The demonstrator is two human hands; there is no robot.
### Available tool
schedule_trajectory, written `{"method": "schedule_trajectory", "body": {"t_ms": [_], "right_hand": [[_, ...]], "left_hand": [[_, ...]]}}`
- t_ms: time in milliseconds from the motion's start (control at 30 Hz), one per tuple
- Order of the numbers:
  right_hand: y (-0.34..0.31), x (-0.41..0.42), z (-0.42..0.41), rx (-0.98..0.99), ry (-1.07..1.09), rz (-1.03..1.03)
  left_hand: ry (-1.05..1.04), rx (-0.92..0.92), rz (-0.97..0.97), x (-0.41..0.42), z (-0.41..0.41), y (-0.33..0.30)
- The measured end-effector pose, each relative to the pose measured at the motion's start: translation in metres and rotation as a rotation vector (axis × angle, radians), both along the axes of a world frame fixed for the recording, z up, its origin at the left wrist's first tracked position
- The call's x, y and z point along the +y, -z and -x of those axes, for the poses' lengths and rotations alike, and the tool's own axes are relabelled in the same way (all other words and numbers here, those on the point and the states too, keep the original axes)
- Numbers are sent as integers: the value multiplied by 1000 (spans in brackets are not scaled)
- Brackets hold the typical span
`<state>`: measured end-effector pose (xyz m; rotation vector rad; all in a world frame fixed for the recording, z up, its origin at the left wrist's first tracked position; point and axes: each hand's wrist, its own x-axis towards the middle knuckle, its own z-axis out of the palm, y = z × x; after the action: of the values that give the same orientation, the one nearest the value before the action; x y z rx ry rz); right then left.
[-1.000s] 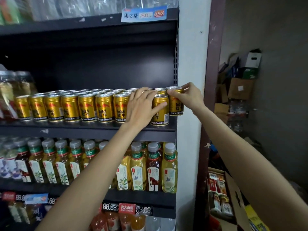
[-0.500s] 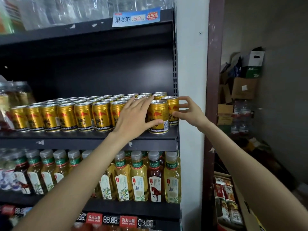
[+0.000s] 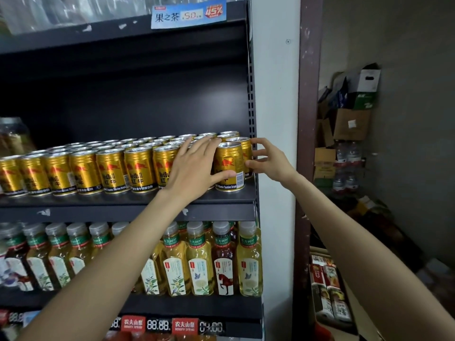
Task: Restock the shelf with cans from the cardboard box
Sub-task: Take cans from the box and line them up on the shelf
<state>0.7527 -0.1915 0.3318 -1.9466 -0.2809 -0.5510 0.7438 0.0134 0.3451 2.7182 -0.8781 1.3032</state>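
Several rows of gold cans [image 3: 110, 171] stand on the dark middle shelf [image 3: 103, 201]. My left hand [image 3: 194, 168] lies over the cans at the row's right end, with its thumb across the front gold can [image 3: 230, 162]. My right hand [image 3: 269, 161] is at the shelf's right edge. Its fingertips and thumb rest on the rear right gold can [image 3: 246, 146], which stands on the shelf. An open cardboard box [image 3: 354, 303] with packed drinks sits low on the right.
Tea bottles [image 3: 199, 262] fill the shelf below, with price tags [image 3: 157, 324] under them. A white pillar [image 3: 275, 94] and a brown door frame [image 3: 307, 94] border the shelf on the right. Stacked cartons [image 3: 352, 124] and water bottles stand against the far wall.
My right hand has lowered its can from the air onto the shelf, behind the front can at the right end. My left hand stayed on the front cans. The view tilted up.
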Motion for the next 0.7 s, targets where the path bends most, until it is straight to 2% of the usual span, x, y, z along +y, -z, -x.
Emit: {"method": "schedule_trajectory", "body": {"t_ms": [333, 467, 567, 700], "right_hand": [[0, 14, -12, 16, -41, 114], [-5, 11, 10, -45, -93, -17], [2, 5, 30, -58, -232, -86], [17, 16, 36, -59, -263, 82]], "left_hand": [[27, -11, 14, 5, 2, 1], [25, 2, 4, 13, 4, 0], [38, -7, -1, 16, 3, 0], [48, -11, 17, 16, 2, 0]]}}
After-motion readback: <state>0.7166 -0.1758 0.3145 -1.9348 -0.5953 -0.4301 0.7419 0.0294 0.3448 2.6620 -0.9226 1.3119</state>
